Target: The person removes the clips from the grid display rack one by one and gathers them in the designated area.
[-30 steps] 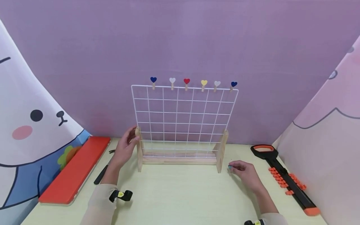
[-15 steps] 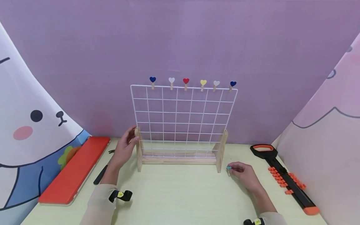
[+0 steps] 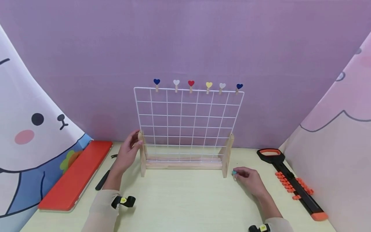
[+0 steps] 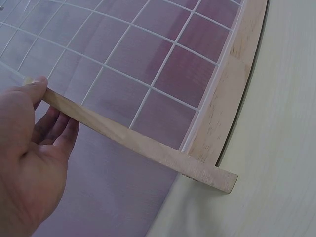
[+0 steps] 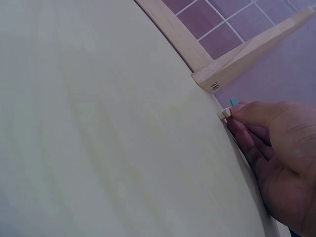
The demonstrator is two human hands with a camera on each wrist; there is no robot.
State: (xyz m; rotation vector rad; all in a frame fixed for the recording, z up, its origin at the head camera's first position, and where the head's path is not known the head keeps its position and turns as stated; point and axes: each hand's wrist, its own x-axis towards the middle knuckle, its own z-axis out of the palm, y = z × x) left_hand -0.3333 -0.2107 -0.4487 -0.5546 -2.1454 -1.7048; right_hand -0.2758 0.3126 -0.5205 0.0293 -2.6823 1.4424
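Observation:
A white wire grid (image 3: 188, 120) stands in a pale wooden base (image 3: 184, 165) in the middle of the table. Along its top wire sit several small wooden clothespins with hearts, among them a red heart clothespin (image 3: 191, 84) and a yellow heart clothespin (image 3: 209, 86). My left hand (image 3: 128, 150) grips the base's left upright (image 4: 133, 140) near its top, thumb in front. Low over the table, just right of the right upright (image 3: 228, 156), my right hand (image 3: 251, 180) pinches a small clothespin (image 5: 224, 113) with a blue-green top. Its wooden end points out from the fingertips.
At the left lie a long red box (image 3: 76, 177) and a black-handled tool (image 3: 102, 179), partly hidden behind the left forearm. A black and orange tool (image 3: 292, 183) with orange clips lies at the right. A purple backdrop (image 3: 185, 42) rises behind the grid.
The clothespin has turned slightly in my right fingertips, showing more of its blue-green top and wooden end. My left hand keeps its hold on the upright. The whole view has shifted a little.

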